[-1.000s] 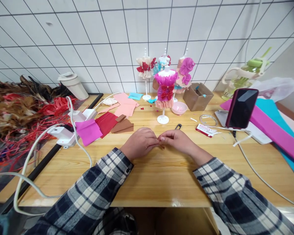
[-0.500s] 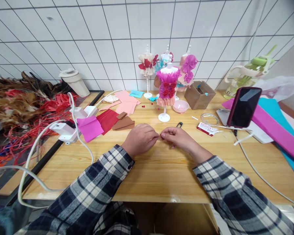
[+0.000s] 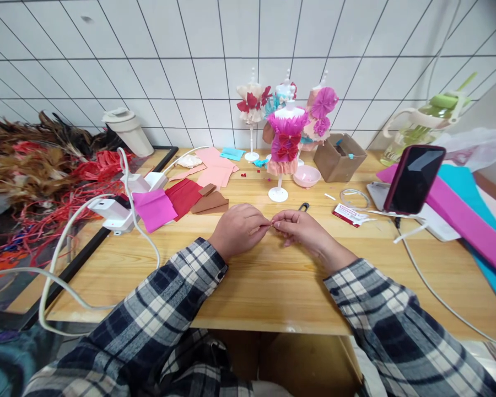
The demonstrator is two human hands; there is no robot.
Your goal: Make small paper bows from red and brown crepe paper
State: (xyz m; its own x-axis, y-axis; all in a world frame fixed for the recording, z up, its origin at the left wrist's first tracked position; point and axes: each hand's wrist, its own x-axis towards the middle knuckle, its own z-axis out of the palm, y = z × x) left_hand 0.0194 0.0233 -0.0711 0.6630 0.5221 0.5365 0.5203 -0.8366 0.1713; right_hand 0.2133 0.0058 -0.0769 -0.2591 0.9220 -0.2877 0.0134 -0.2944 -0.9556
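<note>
My left hand point(image 3: 240, 230) and my right hand point(image 3: 300, 234) meet fingertip to fingertip above the wooden table point(image 3: 268, 286). Both are closed in a pinch on something tiny, too small to name. Just behind my right hand lies a dark handle-like loop point(image 3: 304, 207), partly covered by the hand. Beyond my hands stands a small white dress form point(image 3: 287, 140) in a magenta, red and peach paper dress. To the left of my left hand are a folded brown paper piece point(image 3: 210, 204), a red paper piece point(image 3: 183, 198) and a magenta paper piece point(image 3: 155, 210).
Several more dressed forms point(image 3: 251, 105) stand at the back beside a pink bowl point(image 3: 307, 177) and a cardboard box point(image 3: 339, 159). A phone point(image 3: 415, 179) leans upright at right, near a green-lidded bottle point(image 3: 432, 129). White cables point(image 3: 52, 259) and feathers point(image 3: 37, 160) crowd the left.
The camera view has shifted slightly, moving the scene a little. My hands keep the same fingertip pinch, with the right fingers slightly changed in pose.
</note>
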